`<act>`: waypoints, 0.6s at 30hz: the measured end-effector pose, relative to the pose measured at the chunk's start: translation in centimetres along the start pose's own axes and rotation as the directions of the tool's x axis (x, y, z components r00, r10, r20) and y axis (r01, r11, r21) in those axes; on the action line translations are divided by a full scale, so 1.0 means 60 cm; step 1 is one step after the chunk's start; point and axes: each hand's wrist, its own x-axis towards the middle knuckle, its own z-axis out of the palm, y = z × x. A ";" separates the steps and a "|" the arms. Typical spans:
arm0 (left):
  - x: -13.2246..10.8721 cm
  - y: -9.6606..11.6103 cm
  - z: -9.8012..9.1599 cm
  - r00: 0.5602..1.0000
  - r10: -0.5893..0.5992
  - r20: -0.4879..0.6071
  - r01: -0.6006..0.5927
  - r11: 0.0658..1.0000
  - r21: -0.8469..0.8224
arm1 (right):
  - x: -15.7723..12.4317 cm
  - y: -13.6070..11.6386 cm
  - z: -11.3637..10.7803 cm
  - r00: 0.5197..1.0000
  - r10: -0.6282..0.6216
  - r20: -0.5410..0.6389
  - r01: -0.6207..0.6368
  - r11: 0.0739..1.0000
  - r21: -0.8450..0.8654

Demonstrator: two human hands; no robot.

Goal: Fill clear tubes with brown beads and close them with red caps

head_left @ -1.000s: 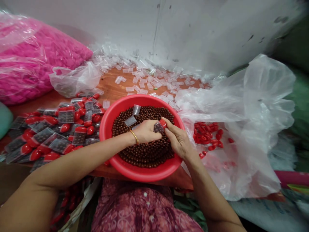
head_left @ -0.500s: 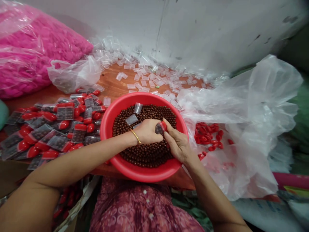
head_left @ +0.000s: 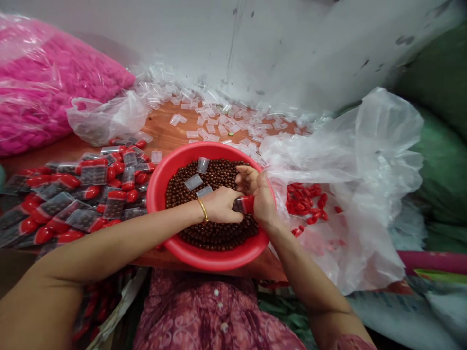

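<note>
One red-capped clear case (head_left: 238,205) in play here, and you've got it right over the red plastic basin (head_left: 214,262), above the brown beads (head_left: 219,243). My guess: light overall, maybe a bit of heft from the dark round bits showing inside. The clear body looks like thin, stiff plastic, so probably slick and easy to dent or crack if you really squeeze. I'd hold the body by its sides and put any push on the red cap (head_left: 248,204), which looks like the tougher, smoother end.

Grip-wise, your left hand (head_left: 221,203) is pinching the clear body, thumb along the near side, fingers mostly tucked out of sight, so I can't tell how hard you're squeezing. Your right hand (head_left: 258,194) is a different story: fingers spread loosely and half curled, not wrapped around anything, with the palm looking like it's right up against the cap. Can't tell whether it's actually pressing. Oh, and a few clear plastic sleeves (head_left: 193,182) are sitting on the beads just beside your left wrist.
</note>
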 end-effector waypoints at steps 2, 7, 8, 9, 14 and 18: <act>-0.006 0.001 0.001 1.000 0.018 0.007 -0.019 0.997 0.074 | 0.003 0.004 0.013 0.991 0.061 0.116 -0.063 0.998 0.012; -0.011 -0.011 0.009 1.000 0.015 -0.016 -0.010 0.965 0.261 | -0.004 0.024 0.015 0.970 0.028 0.242 -0.006 0.996 -0.091; -0.010 -0.015 0.012 1.000 0.013 -0.001 -0.012 0.958 0.285 | -0.007 0.029 0.015 0.965 0.023 0.263 0.006 0.994 -0.110; -0.008 -0.016 0.014 1.000 0.022 0.021 -0.027 0.952 0.304 | -0.010 0.033 0.014 0.959 0.030 0.281 0.003 0.993 -0.117; -0.010 0.010 -0.009 0.989 0.147 -0.025 -0.132 0.940 0.314 | -0.007 0.023 0.013 0.983 0.023 0.183 -0.048 0.990 0.134; -0.085 0.029 -0.080 0.940 0.015 -0.340 0.129 0.908 0.398 | -0.016 0.010 -0.003 0.993 -0.098 0.069 0.082 0.976 0.200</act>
